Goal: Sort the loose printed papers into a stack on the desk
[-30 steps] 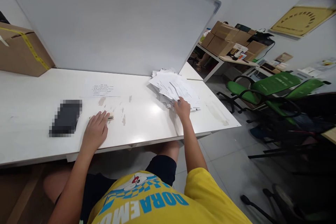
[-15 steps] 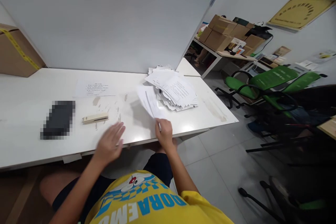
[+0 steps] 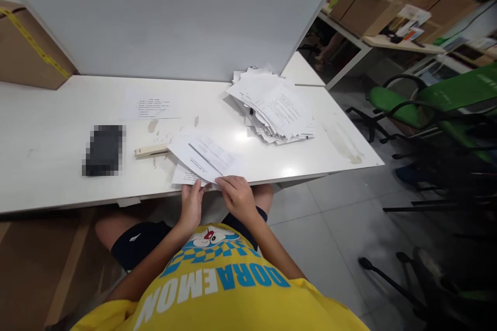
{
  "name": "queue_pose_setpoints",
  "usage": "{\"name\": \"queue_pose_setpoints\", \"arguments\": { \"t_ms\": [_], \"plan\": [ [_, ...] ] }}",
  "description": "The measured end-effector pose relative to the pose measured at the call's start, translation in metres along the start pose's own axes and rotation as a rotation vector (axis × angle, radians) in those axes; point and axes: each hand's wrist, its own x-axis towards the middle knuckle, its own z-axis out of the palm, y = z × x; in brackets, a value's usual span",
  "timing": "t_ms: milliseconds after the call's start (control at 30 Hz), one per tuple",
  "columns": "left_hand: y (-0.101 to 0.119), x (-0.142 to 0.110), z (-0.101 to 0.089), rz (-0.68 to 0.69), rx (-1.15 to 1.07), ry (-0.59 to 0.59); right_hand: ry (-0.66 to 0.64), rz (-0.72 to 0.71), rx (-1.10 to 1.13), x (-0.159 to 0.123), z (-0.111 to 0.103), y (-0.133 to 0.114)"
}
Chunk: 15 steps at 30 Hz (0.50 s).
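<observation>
Printed sheets of paper (image 3: 207, 158) are in front of me at the table's front edge, partly fanned so that a lower sheet (image 3: 182, 175) shows beneath the top one. My left hand (image 3: 191, 206) is closed on the sheets' near edge, its thumb and fingertips pinching the paper. Closed on the near right corner, my right hand (image 3: 237, 196) has its fingers over the top sheet. A cream stapler (image 3: 149, 151) lies just left of the sheets, its right end close to or under the paper. Behind and to the right rises a messy pile of printed papers (image 3: 285, 108).
The white table (image 3: 50, 134) carries a blurred-out dark object (image 3: 104, 150) and a single printed sheet (image 3: 151, 106) further back. A white board (image 3: 186, 15) stands behind it, with a cardboard box (image 3: 31, 46) at left. Green chairs (image 3: 396, 103) stand at right.
The right hand has brought the sheets left and lowered them near the table's edge. My left hand, open and empty before, has come in and taken hold of them. The view has shifted.
</observation>
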Motion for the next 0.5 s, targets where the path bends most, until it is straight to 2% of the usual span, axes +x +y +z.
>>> {"name": "queue_pose_setpoints", "arguments": {
  "t_ms": [133,333,500],
  "plan": [
    [-0.003,-0.002,0.000,-0.006,-0.043,0.057,-0.030,0.014,0.075,-0.010,-0.013,0.010],
    [0.000,-0.005,0.001,-0.006,-0.038,0.055,0.091,0.125,0.305,-0.029,-0.020,0.023],
    [0.001,-0.006,0.001,-0.024,0.009,0.047,0.098,0.250,0.381,-0.040,-0.023,0.032]
  ]
}}
